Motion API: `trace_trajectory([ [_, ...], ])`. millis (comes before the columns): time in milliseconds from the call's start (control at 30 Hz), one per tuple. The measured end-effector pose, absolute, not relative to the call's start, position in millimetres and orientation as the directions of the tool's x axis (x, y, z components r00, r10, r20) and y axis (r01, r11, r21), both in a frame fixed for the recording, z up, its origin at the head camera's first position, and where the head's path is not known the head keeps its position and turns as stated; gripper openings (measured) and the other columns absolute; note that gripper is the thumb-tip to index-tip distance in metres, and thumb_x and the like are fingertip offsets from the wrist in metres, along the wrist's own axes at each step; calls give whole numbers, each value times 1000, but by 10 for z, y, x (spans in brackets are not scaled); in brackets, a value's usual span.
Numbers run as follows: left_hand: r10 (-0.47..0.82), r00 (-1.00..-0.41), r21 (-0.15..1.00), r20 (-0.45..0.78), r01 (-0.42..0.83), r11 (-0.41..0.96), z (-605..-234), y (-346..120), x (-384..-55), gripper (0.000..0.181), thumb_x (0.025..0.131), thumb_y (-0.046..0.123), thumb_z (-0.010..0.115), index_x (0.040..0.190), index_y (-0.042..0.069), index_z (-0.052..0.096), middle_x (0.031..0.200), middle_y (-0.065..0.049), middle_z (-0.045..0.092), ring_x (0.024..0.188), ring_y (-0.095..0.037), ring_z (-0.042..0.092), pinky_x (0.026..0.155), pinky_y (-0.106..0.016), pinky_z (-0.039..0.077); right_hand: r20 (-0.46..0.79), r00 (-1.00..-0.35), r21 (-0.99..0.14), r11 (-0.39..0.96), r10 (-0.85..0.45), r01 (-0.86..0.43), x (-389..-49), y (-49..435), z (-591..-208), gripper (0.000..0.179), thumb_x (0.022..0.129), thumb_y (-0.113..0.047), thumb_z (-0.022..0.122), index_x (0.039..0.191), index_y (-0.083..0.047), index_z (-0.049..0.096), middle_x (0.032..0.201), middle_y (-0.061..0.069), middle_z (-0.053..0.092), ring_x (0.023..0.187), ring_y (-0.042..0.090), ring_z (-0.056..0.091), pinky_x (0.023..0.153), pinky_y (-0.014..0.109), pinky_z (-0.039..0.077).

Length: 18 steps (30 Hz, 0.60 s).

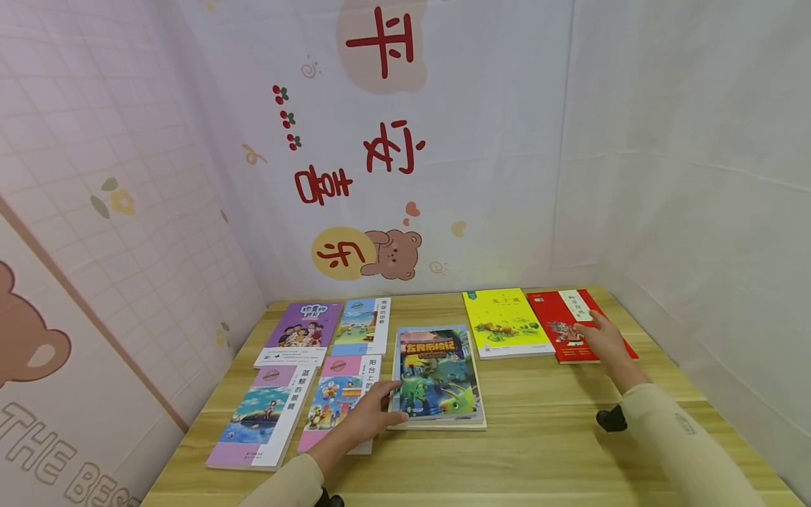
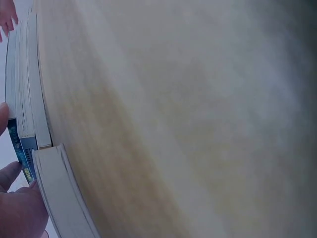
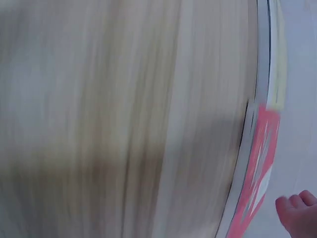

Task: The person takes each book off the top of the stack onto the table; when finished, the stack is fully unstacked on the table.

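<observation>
My left hand [image 1: 366, 417] is at the left side of a short stack of books, whose top is a dinosaur-cover book [image 1: 438, 373]. In the left wrist view its fingers [image 2: 9, 176] touch the spine side of the stack [image 2: 28, 89], with no visible grip round it. At the far right, my right hand [image 1: 605, 343] is over a red book [image 1: 568, 331] and covers part of its lower right. The right wrist view shows loosely bent fingers [image 3: 296, 201] apart from the red book [image 3: 257, 163], holding nothing.
A yellow book [image 1: 509, 324] lies between the stack and the red book. On the left lie a purple book [image 1: 307, 327], a blue book [image 1: 361, 327], a lilac whale book [image 1: 262, 415] and a pink book [image 1: 336, 401]. Fabric walls [image 1: 494, 176] enclose the wooden table [image 1: 526, 451].
</observation>
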State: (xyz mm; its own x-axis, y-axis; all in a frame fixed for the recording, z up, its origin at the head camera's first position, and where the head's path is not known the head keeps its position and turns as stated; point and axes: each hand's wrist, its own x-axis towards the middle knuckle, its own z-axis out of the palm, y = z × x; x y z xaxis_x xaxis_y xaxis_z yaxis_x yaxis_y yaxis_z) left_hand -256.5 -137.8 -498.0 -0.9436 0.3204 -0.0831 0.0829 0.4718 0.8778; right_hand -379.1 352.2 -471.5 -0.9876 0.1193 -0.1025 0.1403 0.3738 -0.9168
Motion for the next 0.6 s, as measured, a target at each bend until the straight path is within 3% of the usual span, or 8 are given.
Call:
trace_trajectory([
  [133, 319, -944, 884, -84, 76, 460, -4979, -1379, -2563, 69, 92, 22, 74, 150, 5, 42, 152, -26, 31, 137, -49, 35, 107, -58, 37, -110, -994, -921, 372, 21, 110, -3733, 3155, -4664, 73, 105, -31, 46, 158, -1, 4, 159, 32, 11, 144, 49, 17, 113, 62, 23],
  [367, 325, -942, 890, -84, 76, 450, -4977, -1382, -2557, 69, 92, 21, 73, 150, 5, 41, 152, -27, 30, 137, -50, 34, 106, -58, 37, -146, -986, -964, 235, -75, 125, -3581, 2512, -4686, 63, 104, -17, 50, 155, 5, 19, 153, 33, 26, 138, 45, 33, 112, 53, 33],
  [600, 317, -946, 890, -67, 87, 448, -5006, -1396, -2570, 68, 92, 22, 73, 149, 3, 42, 152, -26, 32, 137, -48, 36, 107, -57, 37, -176, -973, -978, 136, -148, 157, -3304, 2027, -4725, 58, 101, -11, 54, 151, 7, 30, 148, 33, 36, 134, 45, 42, 110, 52, 36],
])
